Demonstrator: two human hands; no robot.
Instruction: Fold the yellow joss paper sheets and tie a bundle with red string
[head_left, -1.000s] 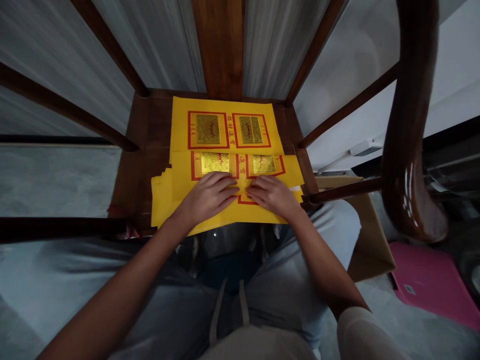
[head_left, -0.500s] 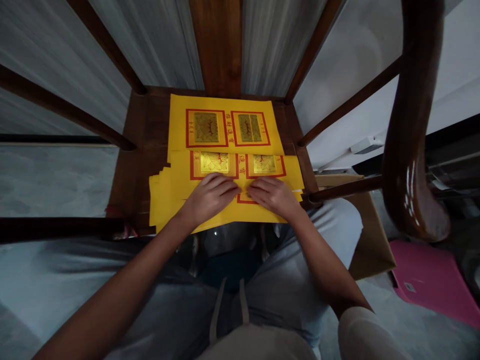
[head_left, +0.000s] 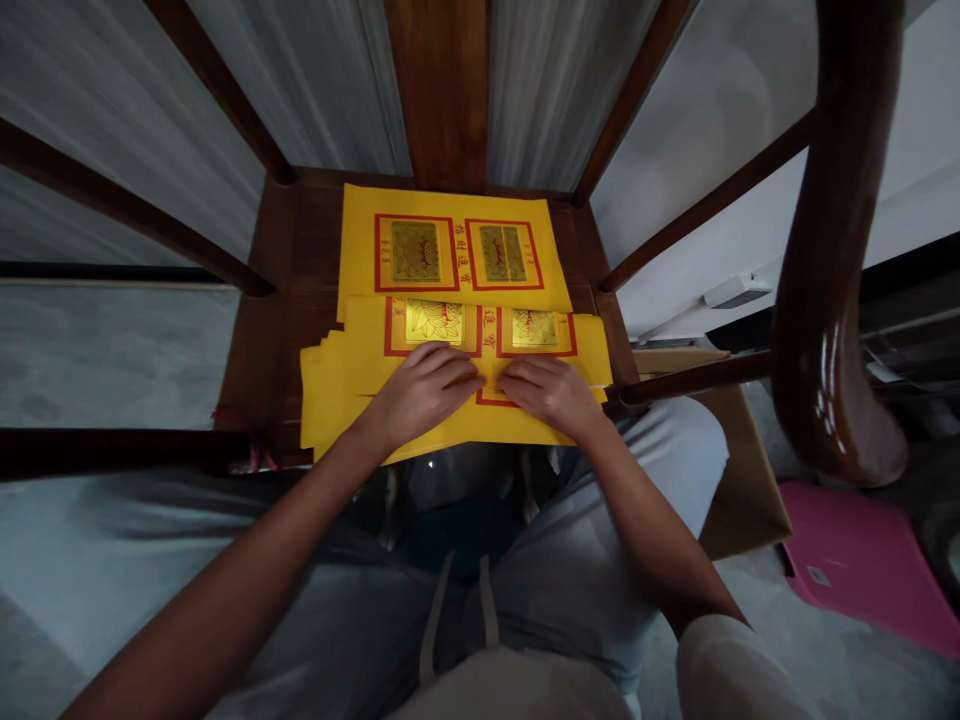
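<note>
Several yellow sheets of joss paper, printed with red frames and gold lotus panels, lie overlapping on a wooden chair seat [head_left: 281, 260]. The farthest sheet [head_left: 457, 205] lies flat toward the chair back. Nearer to me is another joss paper sheet [head_left: 360, 345], with its near edge between my hands. My left hand [head_left: 431, 392] is closed on that edge, fingers bent and fingertips near the middle. My right hand [head_left: 551, 392] pinches the same edge, a small gap from the left. The thumbs are hidden under the fingers. Beneath, more yellow sheets [head_left: 319, 395] stick out at the left.
The chair's back slat [head_left: 442, 90] and thin spindles stand beyond the paper. A curved wooden armrest [head_left: 847, 300] rises at the right. On the floor there are a cardboard box [head_left: 742, 470] and a pink plastic object [head_left: 862, 560]. My knees flank the seat's front.
The view has shifted very slightly. Both hands stay in nearly the same place on the sheet's near edge, with only a tiny movement of the fingers.
</note>
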